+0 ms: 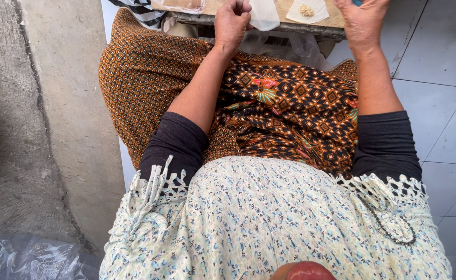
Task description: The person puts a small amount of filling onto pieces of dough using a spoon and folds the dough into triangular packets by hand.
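Presently listed, head view, seated person facing a low wooden board (337,21) at the top edge of the frame. Item one: left hand (231,21), fingers curled together into a fist and pinched on the edge of a pale translucent wrapper sheet (264,15), which hangs over the board's near edge, seemingly held so to keep it taut and in reach. Item two: right hand (363,18), resting at the board's near right edge, fingers cut off by the frame, so whether they are apart or closed cannot be told. Item three: second pale sheet (307,11) lying flat on the board between the hands, bearing a small heap of crumbly filling. Item four: patterned brown cloth (285,103) over the lap. Item five: clear plastic (290,46) beneath the board's edge.
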